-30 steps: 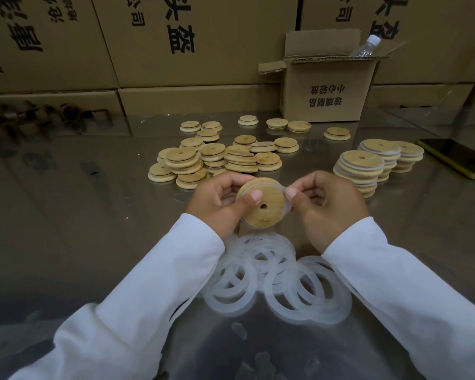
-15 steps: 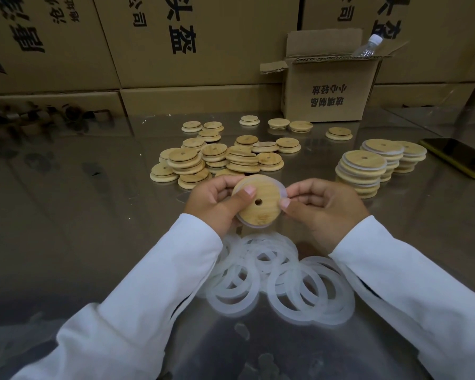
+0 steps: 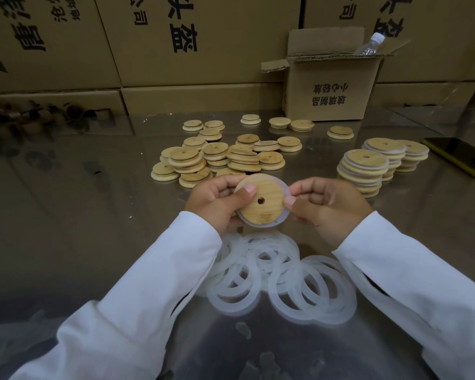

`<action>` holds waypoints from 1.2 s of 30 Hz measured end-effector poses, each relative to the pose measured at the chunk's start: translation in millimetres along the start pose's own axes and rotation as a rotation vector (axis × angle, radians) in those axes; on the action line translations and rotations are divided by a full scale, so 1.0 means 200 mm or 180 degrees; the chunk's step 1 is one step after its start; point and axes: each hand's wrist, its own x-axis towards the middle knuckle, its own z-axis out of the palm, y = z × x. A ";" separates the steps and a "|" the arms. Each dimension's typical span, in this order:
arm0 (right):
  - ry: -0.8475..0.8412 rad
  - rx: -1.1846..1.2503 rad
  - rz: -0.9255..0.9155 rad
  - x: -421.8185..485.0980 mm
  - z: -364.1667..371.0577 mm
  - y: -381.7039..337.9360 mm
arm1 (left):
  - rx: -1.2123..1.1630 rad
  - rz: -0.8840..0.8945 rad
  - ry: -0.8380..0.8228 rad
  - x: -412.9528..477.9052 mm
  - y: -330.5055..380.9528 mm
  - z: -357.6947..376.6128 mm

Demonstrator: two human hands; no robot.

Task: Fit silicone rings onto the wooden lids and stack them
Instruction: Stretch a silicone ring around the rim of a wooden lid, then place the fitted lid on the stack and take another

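Note:
My left hand (image 3: pixel 217 204) grips a round wooden lid (image 3: pixel 261 200) with a small centre hole, thumb on its face. A translucent silicone ring (image 3: pixel 285 187) shows around the lid's rim. My right hand (image 3: pixel 324 207) pinches the ring at the lid's right edge. Below my hands lies a pile of loose silicone rings (image 3: pixel 280 281). A heap of bare wooden lids (image 3: pixel 220 157) sits behind my hands. Two stacks of ringed lids (image 3: pixel 364 167) stand at the right.
A yellow-edged phone (image 3: pixel 461 156) lies at the far right of the shiny metal table (image 3: pixel 80 215). An open small carton (image 3: pixel 329 86) with a plastic bottle (image 3: pixel 369 45) stands at the back. Large cardboard boxes (image 3: pixel 176 39) wall off the rear.
The lid has turned flatter towards me and the ring now sits around more of its rim. Both hands have stayed in place, fingers shifting along the edge.

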 end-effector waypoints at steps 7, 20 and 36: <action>0.0038 -0.0005 0.0007 0.00 -0.01 -0.01 | -0.0236 -0.0139 -0.0005 0.00 0.01 0.01; -0.0044 0.0261 -0.0027 0.00 -0.02 -0.01 | -0.0264 -0.0069 -0.0148 -0.01 0.02 0.01; -0.0085 -0.0092 0.0012 0.02 -0.04 0.04 | -0.0074 -0.0460 -0.0282 -0.03 0.01 0.02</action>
